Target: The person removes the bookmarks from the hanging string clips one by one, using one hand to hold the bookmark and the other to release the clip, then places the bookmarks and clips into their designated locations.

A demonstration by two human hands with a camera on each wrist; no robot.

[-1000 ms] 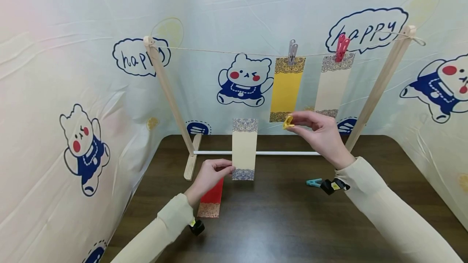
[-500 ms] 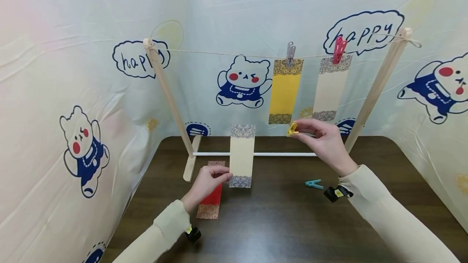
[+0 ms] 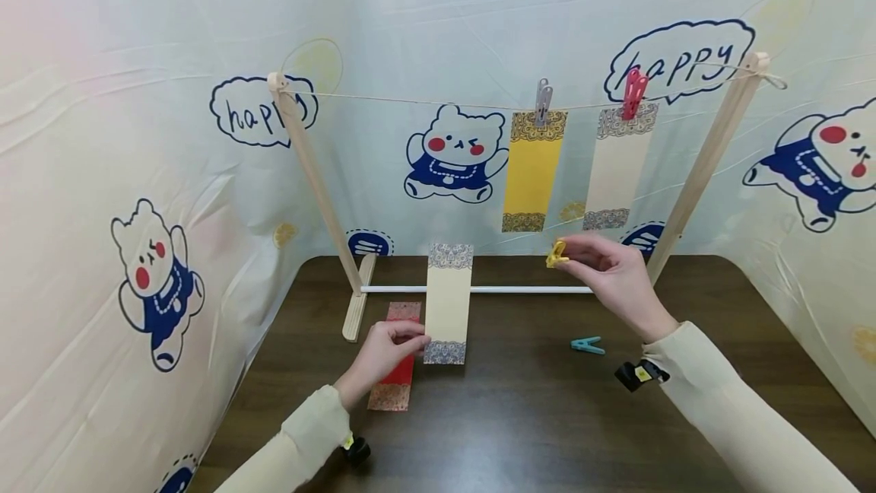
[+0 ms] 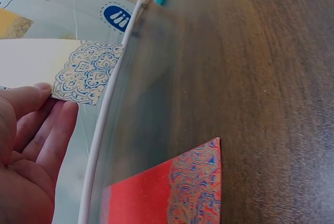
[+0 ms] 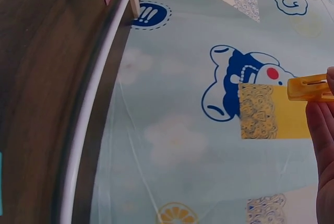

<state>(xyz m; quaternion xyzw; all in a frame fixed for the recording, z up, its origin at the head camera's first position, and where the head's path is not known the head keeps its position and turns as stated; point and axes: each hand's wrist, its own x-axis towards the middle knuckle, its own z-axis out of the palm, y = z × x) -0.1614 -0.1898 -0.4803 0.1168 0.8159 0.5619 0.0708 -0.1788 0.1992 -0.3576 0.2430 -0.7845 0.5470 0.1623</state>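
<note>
My left hand (image 3: 380,358) pinches the lower left edge of a cream paper card (image 3: 449,303) with blue lace-patterned ends, held up off the table. In the left wrist view the thumb and fingers grip that card's edge near its patterned end (image 4: 86,72). Between the thumb and fingers of my right hand (image 3: 616,280) is a yellow clothespin (image 3: 556,254), also seen in the right wrist view as a yellow clip (image 5: 308,88). Under the left hand a red card (image 3: 393,396) lies on the table, partly hidden.
A string (image 3: 411,100) runs between two wooden posts (image 3: 318,181). From it hang a yellow card (image 3: 532,173) under a grey clothespin (image 3: 544,101) and a cream card (image 3: 618,166) under a red clothespin (image 3: 634,93). A white rod (image 3: 527,290) joins the posts low down; a teal clothespin (image 3: 587,345) lies on the table.
Both hands have come down a little, the left with the cream card slightly leftward, the right with the yellow clothespin slightly rightward. More of the red card shows.
</note>
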